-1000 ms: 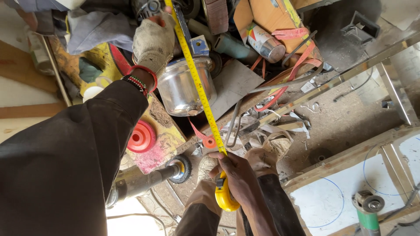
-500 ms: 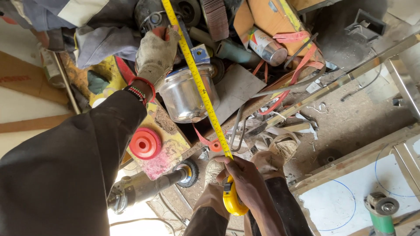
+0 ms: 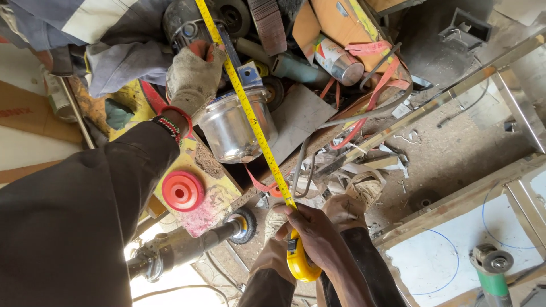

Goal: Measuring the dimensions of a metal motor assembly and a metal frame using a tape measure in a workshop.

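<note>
A: Because your right hand [image 3: 318, 241] is clenched around the yellow tape measure case [image 3: 301, 262] close to your body, the blade runs out taut instead of sagging. Your thumb sits on top of the case, right where the blade leaves it.

B: And why is your left arm stretched so far out?

A: You need the far end pinned. The yellow blade [image 3: 250, 116] runs straight away from the case, over the shiny metal pot [image 3: 233, 131], to your gloved left hand [image 3: 193, 71]. Those fingers [image 3: 199, 51] are curled, pressing down just beside the blade's left edge; whether they actually pinch it I cannot tell.

B: So the blade lies between your two hands?

A: Yes, one end gripped, the other held down among the clutter, with the red disc [image 3: 182, 191] and the angle grinder [image 3: 187, 247] lying off to its left on the floor.
</note>
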